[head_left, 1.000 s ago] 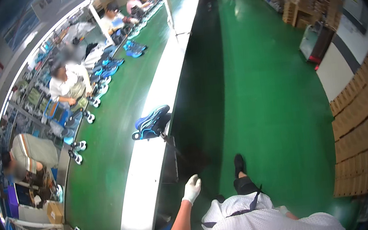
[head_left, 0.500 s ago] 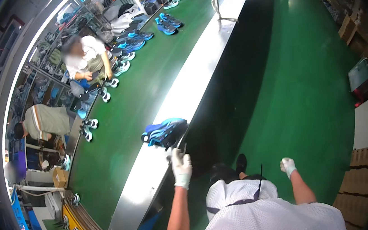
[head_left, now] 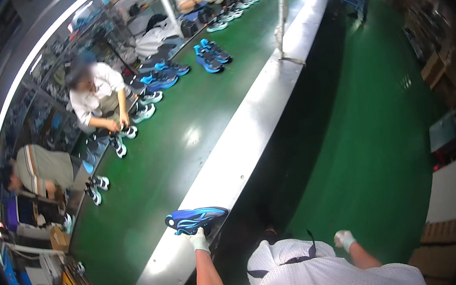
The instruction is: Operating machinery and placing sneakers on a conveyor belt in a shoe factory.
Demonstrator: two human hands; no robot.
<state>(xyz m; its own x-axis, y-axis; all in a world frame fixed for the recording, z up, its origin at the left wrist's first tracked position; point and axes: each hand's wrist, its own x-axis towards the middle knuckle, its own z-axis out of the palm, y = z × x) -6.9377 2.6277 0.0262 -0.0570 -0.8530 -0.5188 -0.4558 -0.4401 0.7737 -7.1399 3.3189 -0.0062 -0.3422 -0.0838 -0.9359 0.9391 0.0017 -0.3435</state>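
A pair of blue and black sneakers [head_left: 196, 218] lies on the shiny metal ledge [head_left: 240, 147] to my left. My left hand [head_left: 198, 239], in a white glove, is closed on the near side of the sneakers; the fingertips are partly hidden against them. My right hand [head_left: 344, 239], also gloved in white, hangs low beside my body at the right, away from the ledge. Its fingers look curled in, and nothing shows in them.
A green conveyor belt [head_left: 183, 147] runs beyond the ledge, with another sneaker pair [head_left: 211, 57] on it. Shoes line its far edge, where a seated co-worker [head_left: 98, 95] handles one. A post [head_left: 281, 18] rises from the ledge. Cardboard boxes [head_left: 446, 230] stand at right.
My view has shifted, so the belt and ledge sit lower. My left hand has come up against the sneakers from just short of them. The right hand stays at my side.
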